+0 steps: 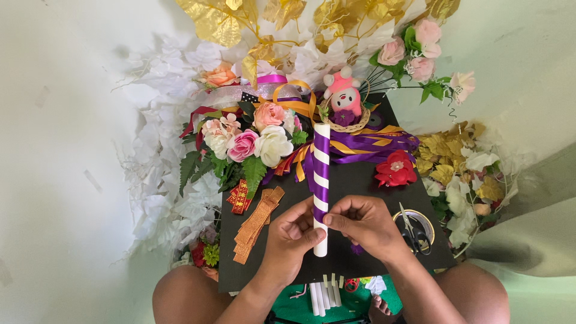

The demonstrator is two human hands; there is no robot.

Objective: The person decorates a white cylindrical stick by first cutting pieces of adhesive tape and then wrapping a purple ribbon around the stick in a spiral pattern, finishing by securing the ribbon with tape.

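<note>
Wrapping is under way: the left hand [292, 237] is curled shut around the lower part of a white tube [321, 189], steadying it over a black board [360, 180] that rests on the person's lap. Just beside it, the right hand [366, 225] is closed in a pinch, fingertips pressing a purple ribbon [321, 171] against the tube where the last visible turn ends.

Judging by how things lie, the spiral of purple runs from the tube's far end down to the hands, so most of its length is striped, while the short end below the left hand is bare white.

Left of the left hand lies a heap of copper-coloured strips [257, 223]. Right of the right hand sits a roll of tape [415, 225] with black scissors [413, 233] laid across it.

Beyond the hands, loose purple ribbon trails rightward from the tube toward a red fabric flower [396, 169]. Farther off to the left is a cluster of pink and white roses [252, 141], and past the tube's tip a small pink-and-white plush figure [345, 93] sits in a woven ring. Gold leaves [216, 21] lie farthest away.
</note>
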